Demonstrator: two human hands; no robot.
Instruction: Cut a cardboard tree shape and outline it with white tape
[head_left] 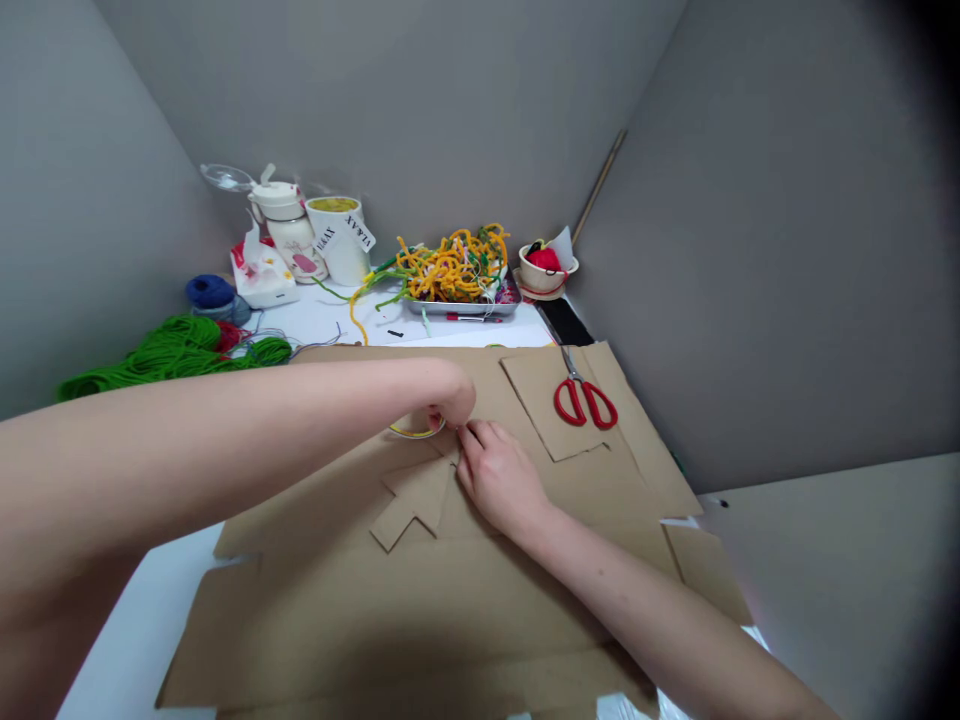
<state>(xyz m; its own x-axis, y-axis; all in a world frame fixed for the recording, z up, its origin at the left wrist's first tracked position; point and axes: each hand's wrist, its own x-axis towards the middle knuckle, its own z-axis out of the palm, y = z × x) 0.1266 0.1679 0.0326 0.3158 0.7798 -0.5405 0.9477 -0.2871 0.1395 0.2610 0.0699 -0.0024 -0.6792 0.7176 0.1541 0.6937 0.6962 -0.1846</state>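
Bent sharply at the wrist, my left hand (451, 392) is closed on a ring-shaped roll of tape (417, 433), with a fingertip inside the ring. My right hand (499, 475) meets it just below, its fingers pressed together and pointing at the left fingertips. What the right fingers pinch is hidden. Under and beside both hands lies a cut cardboard piece (417, 492) with a notched, stepped lower end. It rests on a large flat cardboard sheet (337, 620). Red-handled scissors (585, 398) lie to the right on another cardboard piece (544, 405).
Along the back stand a tray (465, 308) heaped with orange yarn (450, 265), a bowl (550, 270) with red yarn, a white cup (346, 255) and a bottle (294, 235). Green yarn (172, 352) lies at left, near blue yarn balls (210, 292). Grey partitions (450, 110) enclose the table.
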